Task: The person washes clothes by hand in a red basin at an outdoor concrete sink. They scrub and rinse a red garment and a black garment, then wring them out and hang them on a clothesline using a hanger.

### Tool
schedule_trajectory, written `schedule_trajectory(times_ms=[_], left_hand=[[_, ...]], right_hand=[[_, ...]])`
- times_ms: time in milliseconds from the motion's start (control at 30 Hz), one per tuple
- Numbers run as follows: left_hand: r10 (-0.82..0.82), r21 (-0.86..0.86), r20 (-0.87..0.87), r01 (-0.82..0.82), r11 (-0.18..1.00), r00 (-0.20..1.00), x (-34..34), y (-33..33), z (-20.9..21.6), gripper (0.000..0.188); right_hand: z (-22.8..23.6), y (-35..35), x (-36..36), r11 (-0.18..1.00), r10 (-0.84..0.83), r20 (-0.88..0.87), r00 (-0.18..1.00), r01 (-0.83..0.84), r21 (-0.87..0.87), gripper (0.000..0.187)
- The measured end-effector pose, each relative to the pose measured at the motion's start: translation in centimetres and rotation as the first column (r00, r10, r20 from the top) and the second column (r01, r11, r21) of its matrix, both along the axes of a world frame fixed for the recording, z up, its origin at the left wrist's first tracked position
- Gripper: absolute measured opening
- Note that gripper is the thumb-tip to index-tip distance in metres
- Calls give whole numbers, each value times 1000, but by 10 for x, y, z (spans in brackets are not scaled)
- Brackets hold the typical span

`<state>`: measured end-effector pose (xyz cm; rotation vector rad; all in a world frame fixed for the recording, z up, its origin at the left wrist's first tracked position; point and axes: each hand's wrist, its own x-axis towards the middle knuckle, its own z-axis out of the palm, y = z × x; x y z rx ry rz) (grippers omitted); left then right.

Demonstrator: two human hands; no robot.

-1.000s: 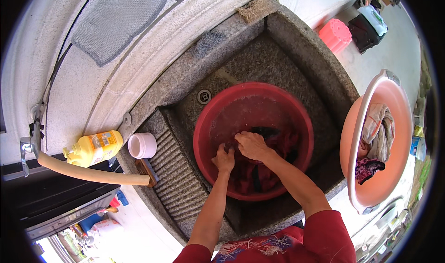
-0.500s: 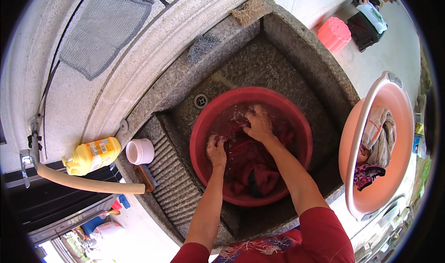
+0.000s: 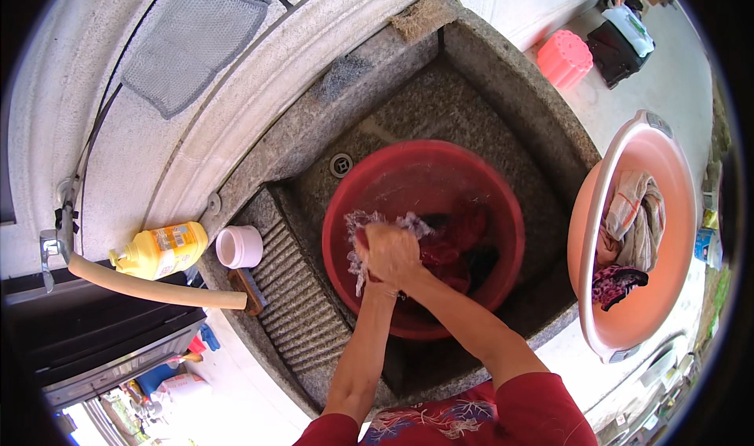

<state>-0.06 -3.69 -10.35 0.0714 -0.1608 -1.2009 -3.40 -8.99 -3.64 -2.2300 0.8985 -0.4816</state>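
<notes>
A red basin [image 3: 514, 210] of water sits in the stone sink [image 3: 503, 69]. Dark red wet clothing [image 3: 452, 246], with a darker patch, lies in its right half. My right hand [image 3: 393, 250] crosses over to the basin's left side, closed, with a bit of dark red cloth showing at its edge. Beneath it my left hand [image 3: 380, 283] is mostly covered, only the wrist end showing; its fingers are hidden. Water splashes up around both hands.
A ribbed washboard slope [image 3: 302, 305] forms the sink's left side. A scrub brush [image 3: 247, 291], pink tub [image 3: 239, 246], yellow jug [image 3: 166, 250] and tap hose [image 3: 157, 289] are beside it. A peach basin [image 3: 581, 265] with clothes stands right. The drain [image 3: 341, 165] is behind.
My right hand has moved left and toward me, from the basin's far middle onto my left hand. The hands were apart with fingers spread. Splashing has grown, and the view has shifted slightly.
</notes>
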Motion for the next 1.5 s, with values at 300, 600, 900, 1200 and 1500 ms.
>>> schedule_trajectory(times_ms=[300, 600, 900, 1200, 1500], left_hand=[[-32, 488, -173, 114, 865, 984, 8, 36, 25, 31], [164, 852, -11, -77, 518, 986, 24, 27, 35, 74], [-685, 787, 471, -616, 41, 556, 26, 13, -35, 46], [110, 525, -24, -81, 847, 994, 35, 22, -33, 49], [56, 822, -175, 115, 558, 983, 8, 15, 17, 49]], right_hand=[[3, 60, 15, 905, -376, 1, 927, 367, -214, 26], [-104, -120, -43, 497, -673, -125, 729, 571, 653, 52], [-108, -90, -44, 999, 0, -321, 947, 13, 36, 32], [0, -5, -15, 661, 89, 435, 896, -380, 648, 44], [-9, -16, 12, 999, -31, -5, 1000, 31, 32, 16]])
